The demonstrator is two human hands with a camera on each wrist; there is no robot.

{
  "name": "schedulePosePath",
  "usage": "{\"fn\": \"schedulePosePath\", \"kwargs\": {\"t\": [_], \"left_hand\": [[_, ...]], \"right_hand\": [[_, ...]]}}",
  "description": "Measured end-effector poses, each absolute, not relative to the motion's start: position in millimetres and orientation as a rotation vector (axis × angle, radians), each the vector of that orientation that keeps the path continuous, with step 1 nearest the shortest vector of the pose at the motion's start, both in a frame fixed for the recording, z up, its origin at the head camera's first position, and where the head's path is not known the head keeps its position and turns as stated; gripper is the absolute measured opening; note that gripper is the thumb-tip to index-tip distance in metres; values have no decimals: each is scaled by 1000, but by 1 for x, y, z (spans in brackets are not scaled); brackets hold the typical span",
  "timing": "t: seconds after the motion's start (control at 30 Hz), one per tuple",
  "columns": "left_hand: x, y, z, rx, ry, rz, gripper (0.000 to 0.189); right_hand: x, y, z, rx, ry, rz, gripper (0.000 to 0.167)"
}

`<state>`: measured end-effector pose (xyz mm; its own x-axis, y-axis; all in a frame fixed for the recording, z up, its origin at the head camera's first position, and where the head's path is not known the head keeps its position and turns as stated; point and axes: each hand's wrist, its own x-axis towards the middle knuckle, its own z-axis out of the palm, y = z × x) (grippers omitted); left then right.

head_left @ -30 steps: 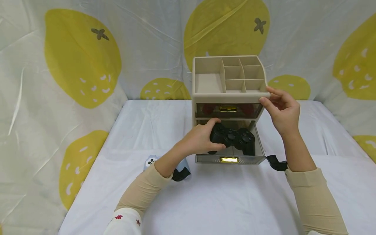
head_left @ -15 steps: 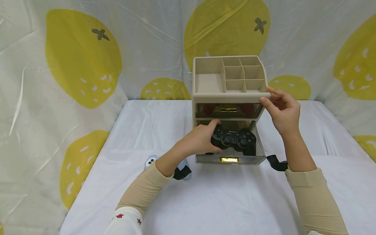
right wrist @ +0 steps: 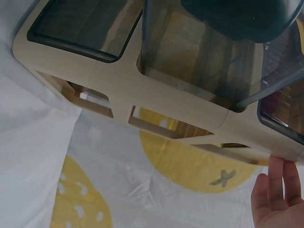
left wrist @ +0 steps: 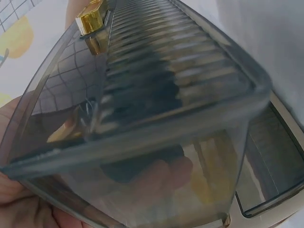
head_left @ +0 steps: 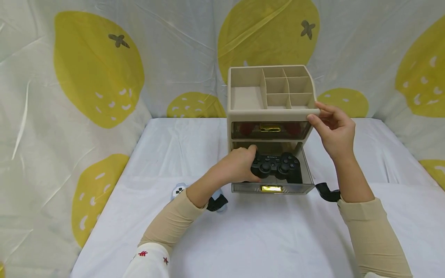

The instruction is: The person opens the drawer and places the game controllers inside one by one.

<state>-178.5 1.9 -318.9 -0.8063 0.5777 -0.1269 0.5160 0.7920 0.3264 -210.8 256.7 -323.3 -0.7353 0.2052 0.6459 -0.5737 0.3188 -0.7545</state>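
My left hand (head_left: 240, 164) holds a black game controller (head_left: 276, 166) by its left end, inside the pulled-out clear drawer (head_left: 245, 188) of a beige desk organizer (head_left: 271, 113). In the left wrist view, the fingertips (left wrist: 166, 175) show blurred through the smoky drawer wall. The drawer front carries a gold handle (head_left: 271, 189). At the organizer's upper right front corner, my right hand (head_left: 335, 133) pinches the edge between thumb and fingers. From below, the right wrist view shows those fingers (right wrist: 276, 185) against the beige frame and the controller's dark underside (right wrist: 247, 16) through the drawer.
Above the pulled-out drawer, a dark upper drawer (head_left: 247, 131) is closed, with reddish shapes behind its front. Several compartments (head_left: 247, 96) divide the organizer's top. A light blue controller (head_left: 179, 189) lies on the white cloth (head_left: 278, 231), partly under my left forearm. A lemon-print sheet (head_left: 187, 50) hangs behind.
The black controller has tilted so its button face shows more, and it sits slightly lower in the drawer. My left hand has shifted with it. My right hand stays on the organizer's corner.
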Motion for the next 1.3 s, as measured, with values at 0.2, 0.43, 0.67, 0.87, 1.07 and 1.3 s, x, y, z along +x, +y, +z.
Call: {"fn": "schedulePosePath", "kwargs": {"t": [0.2,0.43,0.67,0.87,1.07,1.3], "left_hand": [[-178,5,-321,893,2804,290,80],[-179,6,-324,891,2798,287,74],[-179,1,-326,901,2780,407,82],[-168,-12,-321,1018,2771,796,53],[-155,-23,-329,1326,2687,1336,29],[-139,-25,-346,1550,2541,1666,9]], "right_hand": [[-211,257,-323,326,-1913,1492,34],[-211,257,-323,327,-1911,1493,34],[-211,257,-323,321,-1913,1497,34],[-210,256,-322,319,-1917,1496,34],[-211,257,-324,327,-1912,1495,34],[-212,257,-324,321,-1915,1498,34]]}}
